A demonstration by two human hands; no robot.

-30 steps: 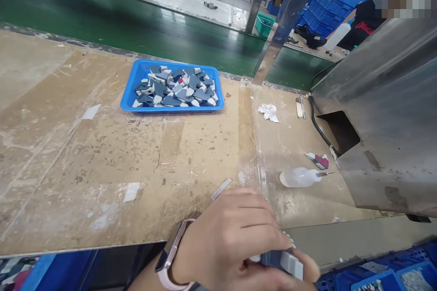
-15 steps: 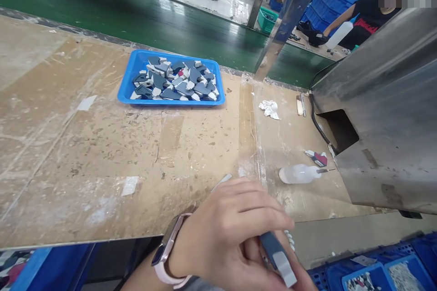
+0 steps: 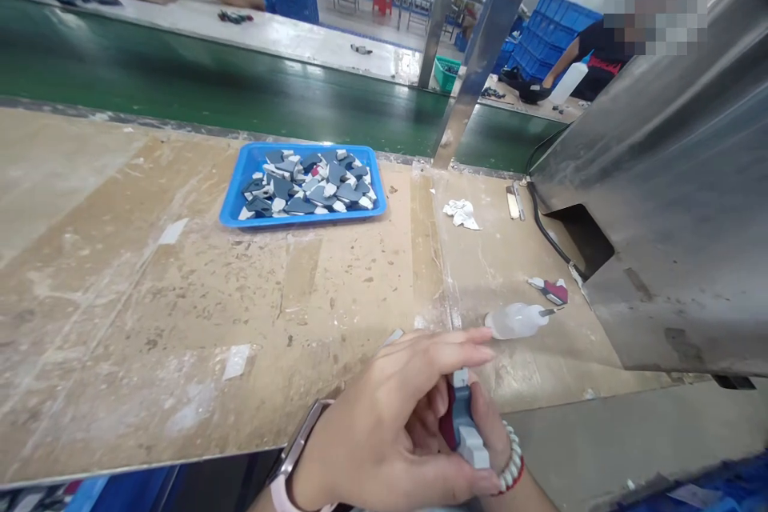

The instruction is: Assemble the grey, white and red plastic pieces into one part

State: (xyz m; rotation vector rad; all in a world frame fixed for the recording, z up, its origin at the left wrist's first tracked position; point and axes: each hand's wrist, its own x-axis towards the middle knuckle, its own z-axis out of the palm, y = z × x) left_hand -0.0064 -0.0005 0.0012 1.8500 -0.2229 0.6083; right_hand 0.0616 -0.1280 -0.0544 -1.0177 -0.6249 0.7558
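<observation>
Turned since a moment ago, the part (image 3: 462, 410) flashes maroon, slate and pale ends; left hand (image 3: 390, 408) and right hand (image 3: 490, 426) grip it, right palm hidden.

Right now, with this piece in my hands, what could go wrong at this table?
The bottle lies on its side near your left hand's fingertips in this view; a bump might roll it or make it leak. Its thin tip sits near the loose piece, so a drip could land there. The held piece might fall if it slips.
</observation>
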